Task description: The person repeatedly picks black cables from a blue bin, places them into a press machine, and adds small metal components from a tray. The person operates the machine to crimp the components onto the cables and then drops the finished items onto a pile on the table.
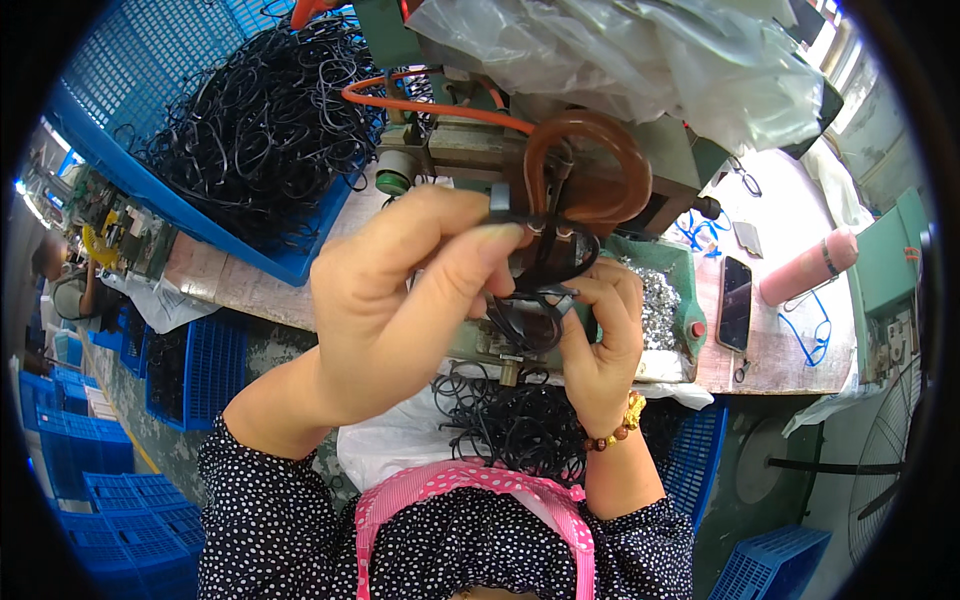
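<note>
- Right, the left hand [385, 285] has thumb and forefinger closed in a pinch on a black strap [572, 272], its loops hanging dead centre!
- And the right hand [605, 340], at four o'clock from it, grips the lower loops between its fingers, seemingly to keep them steady.
- Just beyond, at twelve, sits the green machine, brown ring [640, 175] facing us; the hands work close in front of it.
- Three o'clock: a green tray [675, 262] of silvery bits [658, 310], probably there for easy reach.
- Six o'clock: a heap of black loops [515, 420] by the lap.
- Farther, at ten, a blue crate [140, 75] piled with more, likely holding the bulk.
- Out at three, phone [735, 300] and pink bottle [812, 268] rest on the surface [770, 345], aside from the work.
</note>
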Motion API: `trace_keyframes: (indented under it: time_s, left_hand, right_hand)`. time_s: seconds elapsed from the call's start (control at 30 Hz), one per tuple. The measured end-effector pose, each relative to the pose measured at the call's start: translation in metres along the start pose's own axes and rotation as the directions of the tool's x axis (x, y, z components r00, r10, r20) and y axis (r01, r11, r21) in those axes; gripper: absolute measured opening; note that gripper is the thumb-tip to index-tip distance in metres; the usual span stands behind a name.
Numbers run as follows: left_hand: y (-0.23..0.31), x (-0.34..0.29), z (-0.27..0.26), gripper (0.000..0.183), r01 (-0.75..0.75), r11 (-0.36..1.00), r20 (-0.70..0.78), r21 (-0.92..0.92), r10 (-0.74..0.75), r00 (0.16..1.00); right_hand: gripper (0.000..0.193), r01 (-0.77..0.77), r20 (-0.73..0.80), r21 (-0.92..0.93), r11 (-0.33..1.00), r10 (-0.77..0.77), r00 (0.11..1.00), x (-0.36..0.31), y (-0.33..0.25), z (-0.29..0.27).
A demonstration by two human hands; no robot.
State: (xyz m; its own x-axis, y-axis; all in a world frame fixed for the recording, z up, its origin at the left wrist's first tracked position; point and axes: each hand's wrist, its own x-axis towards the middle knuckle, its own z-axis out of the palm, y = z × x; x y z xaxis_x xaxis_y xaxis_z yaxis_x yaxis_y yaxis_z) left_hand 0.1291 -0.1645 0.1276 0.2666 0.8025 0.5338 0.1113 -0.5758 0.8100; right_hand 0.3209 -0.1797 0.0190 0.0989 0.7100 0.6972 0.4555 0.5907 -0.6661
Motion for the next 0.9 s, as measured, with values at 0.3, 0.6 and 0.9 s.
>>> trace_keyframes:
  time_s: [0.3, 0.6, 0.9]
  left_hand:
    - [-0.003, 0.007, 0.004, 0.014, -0.128, 0.986, 0.030, 0.104, 0.126, 0.992]
    - [-0.006, 0.008, 0.016, 0.018, -0.339, 0.901, 0.070, 0.271, 0.333, 0.940]
    - [-0.006, 0.004, 0.016, 0.017, -0.342, 0.907, 0.078, 0.244, 0.333, 0.940]
  right_hand:
    - [0.032, -0.065, -0.022, 0.037, 0.997, 0.066, 0.998, -0.011, 0.008, -0.008]
    - [0.022, -0.234, -0.223, 0.011, 0.972, 0.231, 0.947, -0.029, 0.028, -0.064]
    - [0.014, -0.409, -0.316, 0.035, 0.912, 0.398, 0.861, -0.047, 0.069, -0.083]
